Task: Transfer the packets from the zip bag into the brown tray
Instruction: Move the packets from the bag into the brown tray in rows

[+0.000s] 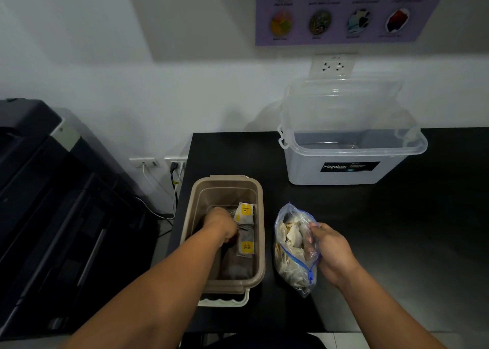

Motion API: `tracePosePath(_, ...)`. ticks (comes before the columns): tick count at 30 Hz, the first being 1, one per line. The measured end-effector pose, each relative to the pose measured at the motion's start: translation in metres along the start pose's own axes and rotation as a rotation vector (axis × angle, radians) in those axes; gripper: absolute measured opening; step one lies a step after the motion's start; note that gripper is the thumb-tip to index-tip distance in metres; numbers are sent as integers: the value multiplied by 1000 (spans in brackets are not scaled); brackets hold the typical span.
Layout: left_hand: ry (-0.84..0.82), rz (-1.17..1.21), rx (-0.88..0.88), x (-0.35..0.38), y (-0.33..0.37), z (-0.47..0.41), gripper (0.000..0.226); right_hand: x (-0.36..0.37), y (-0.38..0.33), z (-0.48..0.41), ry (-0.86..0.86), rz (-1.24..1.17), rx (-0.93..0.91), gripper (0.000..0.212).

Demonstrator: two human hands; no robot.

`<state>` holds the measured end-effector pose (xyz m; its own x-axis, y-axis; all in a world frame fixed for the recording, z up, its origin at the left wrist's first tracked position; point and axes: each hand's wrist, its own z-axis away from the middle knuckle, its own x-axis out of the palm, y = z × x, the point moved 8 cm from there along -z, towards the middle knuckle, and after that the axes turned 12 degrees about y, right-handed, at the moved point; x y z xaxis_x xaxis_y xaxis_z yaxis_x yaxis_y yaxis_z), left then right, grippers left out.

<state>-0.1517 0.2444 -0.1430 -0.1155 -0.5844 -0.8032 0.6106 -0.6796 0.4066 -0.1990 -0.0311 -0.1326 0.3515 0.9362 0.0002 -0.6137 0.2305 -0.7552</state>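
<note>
Looking like drop-off: left hand (221, 224) curled over packets (244, 212) in the brown tray (225, 180), grip unclear; right hand (330, 248) holds the zip bag (289, 245). Next, fish more out.

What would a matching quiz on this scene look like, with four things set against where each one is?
Things:
1. brown tray
2. zip bag
3. clear box
4. poster

Places:
A. up on the wall
B. gripped by the right hand
C. open, at the back of the black table
D. the left hand reaches into it, beside packets

Pairs: 1-D, 2-B, 3-C, 4-A
</note>
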Motion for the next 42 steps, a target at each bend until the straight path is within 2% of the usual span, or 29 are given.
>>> tracePosePath(5,35,40,27,-3,8,0,31,0,-1,1,-2,-6,8,21)
tracePosePath(12,-46,-98,89,1,17,10,21,-2,-1,1,-11,-4,10,22)
tracePosePath(17,9,-116,112,-6,13,6,17,-2,-1,3,-9,-4,9,20)
tracePosePath(22,-19,-203,201,-7,27,12,20,-2,0,3,-13,5,12,21)
tracePosePath(27,-58,-322,176,-10,24,20,32,-4,-1,5,-13,20,3,22)
tracePosePath(31,-134,-458,281,-15,26,38,27,-5,1,5,-12,6,-2,22)
tracePosePath(34,-22,-406,317,-39,45,49,13,-5,1,6,-17,-9,-10,21)
tracePosePath(36,115,-322,348,-62,64,58,12,-6,1,7,-19,-14,-18,19)
tracePosePath(38,174,-251,423,-79,88,75,15,-6,1,8,-23,-9,-24,19)
tracePosePath(40,166,-131,529,-88,115,100,14,-6,2,10,-29,-5,-26,19)
tracePosePath(42,91,-18,645,-81,138,124,7,-5,2,10,-32,-14,-25,20)
